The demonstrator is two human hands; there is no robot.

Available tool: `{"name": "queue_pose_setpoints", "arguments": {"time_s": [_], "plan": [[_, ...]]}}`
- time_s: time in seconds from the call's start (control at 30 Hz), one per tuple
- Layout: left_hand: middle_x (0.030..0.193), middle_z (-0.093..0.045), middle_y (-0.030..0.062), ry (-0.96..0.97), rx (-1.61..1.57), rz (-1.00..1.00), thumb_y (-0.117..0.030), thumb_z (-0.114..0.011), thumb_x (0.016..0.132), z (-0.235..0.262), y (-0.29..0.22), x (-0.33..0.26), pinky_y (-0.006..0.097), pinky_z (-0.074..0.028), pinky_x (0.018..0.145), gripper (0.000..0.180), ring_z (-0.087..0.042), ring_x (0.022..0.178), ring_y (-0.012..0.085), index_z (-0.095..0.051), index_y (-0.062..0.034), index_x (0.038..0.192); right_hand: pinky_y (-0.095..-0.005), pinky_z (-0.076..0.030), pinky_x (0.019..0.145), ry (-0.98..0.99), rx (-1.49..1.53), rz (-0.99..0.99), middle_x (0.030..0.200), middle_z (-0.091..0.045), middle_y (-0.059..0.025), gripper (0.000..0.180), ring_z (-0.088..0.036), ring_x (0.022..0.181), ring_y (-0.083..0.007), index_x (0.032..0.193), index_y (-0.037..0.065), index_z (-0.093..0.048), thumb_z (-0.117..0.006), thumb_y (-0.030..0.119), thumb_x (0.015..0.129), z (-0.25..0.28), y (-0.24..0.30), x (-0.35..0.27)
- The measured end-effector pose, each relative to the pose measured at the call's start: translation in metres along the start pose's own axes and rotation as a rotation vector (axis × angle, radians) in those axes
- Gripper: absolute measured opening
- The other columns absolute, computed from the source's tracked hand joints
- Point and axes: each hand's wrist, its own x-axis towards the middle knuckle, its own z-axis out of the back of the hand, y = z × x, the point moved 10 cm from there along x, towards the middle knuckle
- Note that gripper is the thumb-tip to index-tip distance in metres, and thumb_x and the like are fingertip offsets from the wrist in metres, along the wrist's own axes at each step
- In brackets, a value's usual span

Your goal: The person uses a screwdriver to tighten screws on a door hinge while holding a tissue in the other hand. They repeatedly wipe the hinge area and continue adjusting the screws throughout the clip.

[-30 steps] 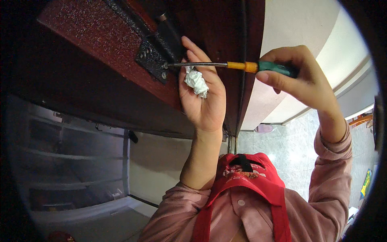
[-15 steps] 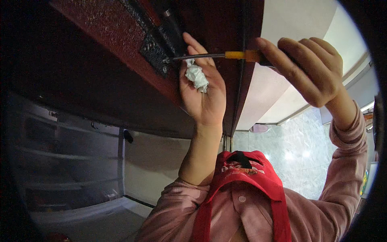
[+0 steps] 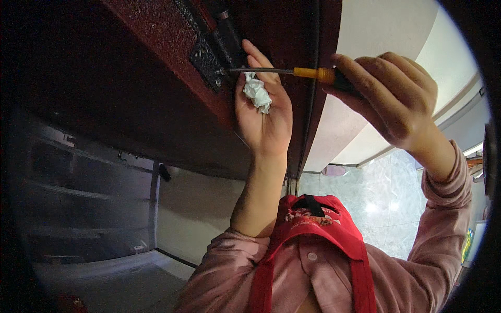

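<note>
My right hand [image 3: 399,99] grips the dark rear part of a screwdriver [image 3: 312,73] with a yellow-orange collar. Its thin shaft runs level to the left, and the tip is at or very close to a screw [image 3: 219,72] on a black hinge [image 3: 202,58]. Below the shaft, my left hand [image 3: 274,122] is raised against the dark red wood beside the hinge. A crumpled white tissue [image 3: 258,95] is held in its palm, with some fingers stretched upward. The shaft passes in front of those fingers. Contact between tip and screw is too small to make out.
Dark red-brown wood [image 3: 156,47] spans the upper left. A pale panel [image 3: 365,68] stands at the right, above a shiny tiled floor [image 3: 381,188]. Greyish shelving [image 3: 94,198] is at the lower left. My red apron [image 3: 326,224] hangs below my arms.
The right hand has turned on the screwdriver handle, its wrist lower and fingers rearranged. The hinge appears slightly farther right in view. The left hand still has the tissue.
</note>
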Motion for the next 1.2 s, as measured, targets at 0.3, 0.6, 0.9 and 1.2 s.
{"name": "queue_pose_setpoints", "arguments": {"time_s": [0.3, 0.6, 0.9, 1.2], "plan": [[0.135, -0.052, 0.0027, -0.005, -0.002, -0.004, -0.006, -0.044, 0.095, -0.004, -0.005, 0.0, 0.035, -0.049, 0.091, 0.038, -0.056, 0.117, 0.0213, -0.047, -0.0108, 0.132, -0.0258, -0.042, 0.049, 0.37, 0.899, -0.805, 0.062, -0.06, -0.0032, 0.034, -0.051, 0.053, -0.0088, 0.092, 0.001, -0.069, -0.066, 0.034, 0.088, -0.065, -0.047, -0.026], [0.133, -0.054, 0.0062, -0.023, -0.04, -0.026, -0.002, -0.046, 0.091, 0.005, 0.006, -0.003, 0.037, -0.05, 0.094, 0.039, -0.057, 0.116, 0.0261, -0.049, -0.0065, 0.13, -0.0301, -0.042, 0.048, 0.037, 0.447, -0.306, 0.075, -0.06, -0.0059, 0.027, -0.054, 0.059, -0.0179, 0.091, 0.005, -0.066, -0.071, 0.029, 0.077, -0.023, -0.029, -0.012], [0.131, -0.055, 0.0073, -0.005, -0.067, 0.075, -0.006, -0.044, 0.092, -0.004, 0.012, -0.003, 0.042, -0.046, 0.097, 0.038, -0.056, 0.116, 0.0293, -0.051, -0.0088, 0.129, -0.0307, -0.043, 0.046, 0.018, 0.186, -0.169, 0.069, -0.06, -0.0096, 0.021, -0.053, 0.055, -0.0262, 0.087, 0.003, -0.067, -0.066, 0.024, 0.083, -0.005, -0.003, -0.011], [0.127, -0.059, 0.0063, -0.104, -0.06, -0.046, -0.004, -0.051, 0.089, -0.003, 0.004, -0.003, 0.037, -0.05, 0.09, 0.037, -0.06, 0.108, 0.025, -0.054, -0.0078, 0.126, -0.0274, -0.044, 0.053, 0.404, 0.715, -0.627, 0.061, -0.055, -0.0094, 0.03, -0.054, 0.057, -0.0169, 0.083, -0.005, -0.064, -0.069, 0.025, 0.086, -0.042, -0.027, -0.019]]}}
